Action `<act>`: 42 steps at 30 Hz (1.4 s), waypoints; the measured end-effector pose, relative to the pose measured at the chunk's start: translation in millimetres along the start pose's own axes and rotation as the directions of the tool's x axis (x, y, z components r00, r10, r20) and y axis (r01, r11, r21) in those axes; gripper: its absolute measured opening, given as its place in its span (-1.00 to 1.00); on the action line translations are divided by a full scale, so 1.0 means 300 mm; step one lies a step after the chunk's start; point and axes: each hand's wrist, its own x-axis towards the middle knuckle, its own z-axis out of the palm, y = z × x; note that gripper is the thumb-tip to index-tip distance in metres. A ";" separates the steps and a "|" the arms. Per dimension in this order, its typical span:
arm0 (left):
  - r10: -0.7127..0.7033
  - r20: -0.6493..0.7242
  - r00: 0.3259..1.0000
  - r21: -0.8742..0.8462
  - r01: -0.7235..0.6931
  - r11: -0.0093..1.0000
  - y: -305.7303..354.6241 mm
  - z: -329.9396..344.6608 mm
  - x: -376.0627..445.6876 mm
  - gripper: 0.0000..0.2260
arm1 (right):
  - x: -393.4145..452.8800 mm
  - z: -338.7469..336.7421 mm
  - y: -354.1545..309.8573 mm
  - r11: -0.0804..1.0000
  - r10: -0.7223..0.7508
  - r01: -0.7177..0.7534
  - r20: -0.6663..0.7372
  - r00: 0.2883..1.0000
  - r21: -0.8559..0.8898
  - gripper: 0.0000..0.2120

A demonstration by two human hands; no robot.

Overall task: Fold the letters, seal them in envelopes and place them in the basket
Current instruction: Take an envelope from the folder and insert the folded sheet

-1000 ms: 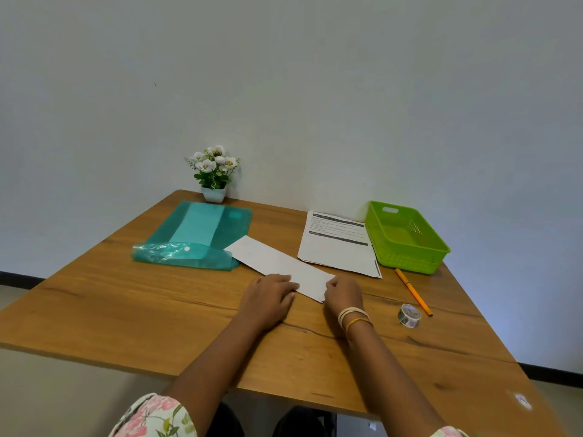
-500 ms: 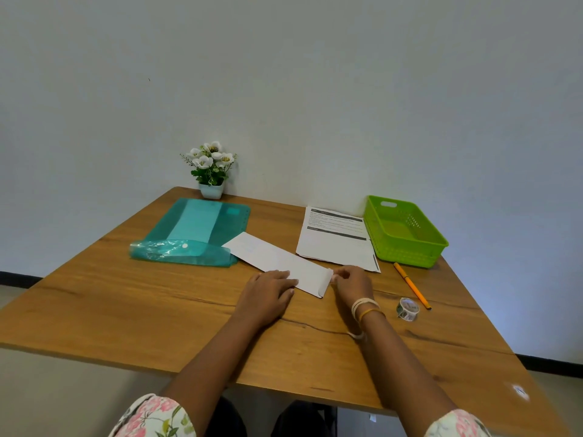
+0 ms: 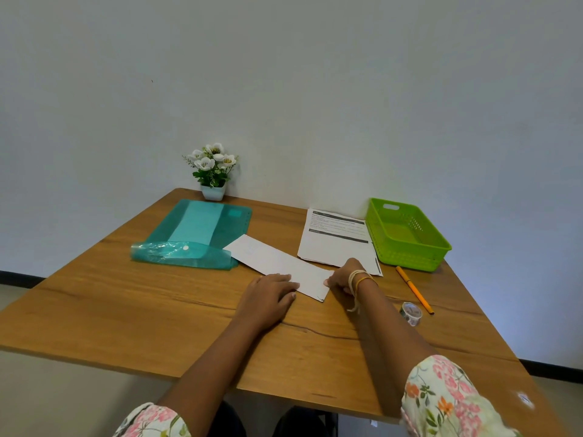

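Note:
A long white envelope [image 3: 277,263] lies diagonally on the wooden table [image 3: 126,310]. My left hand [image 3: 268,298] rests flat with its fingertips on the envelope's near edge. My right hand [image 3: 347,277] pinches the envelope's right end, where the flap sits. A stack of printed letters [image 3: 334,241] lies behind my right hand. The green basket [image 3: 407,234] stands at the back right with nothing visible in it.
A teal plastic folder [image 3: 195,238] lies at the left, its flap curled over. A small potted flower [image 3: 213,171] stands against the wall. An orange pen [image 3: 413,290] and a roll of tape [image 3: 410,312] lie right of my right wrist.
My right hand has moved from beside the envelope's near corner up to its right end and closed on it. The left hand has stayed on the envelope.

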 end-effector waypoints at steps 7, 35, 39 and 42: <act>0.001 -0.155 0.988 -0.066 -0.011 0.998 0.014 -0.008 -0.003 -0.74 | -0.035 0.012 -0.008 0.850 0.081 -0.125 0.108 0.991 0.512 -0.71; -0.500 -0.618 0.607 -0.686 -0.106 0.720 0.199 -0.279 0.006 -0.78 | -0.203 0.111 -0.082 0.430 -0.251 0.008 0.110 0.962 0.903 -0.85; -0.626 -0.448 0.638 -0.861 -0.119 0.494 0.161 -0.348 0.038 -0.76 | -0.169 0.107 -0.063 0.407 -0.209 0.041 0.049 0.977 0.913 -0.76; -0.694 -0.174 0.699 -0.971 -0.004 0.239 0.087 -0.362 0.057 -0.73 | -0.139 0.075 -0.023 0.234 -0.079 -0.018 0.037 0.996 0.972 -0.69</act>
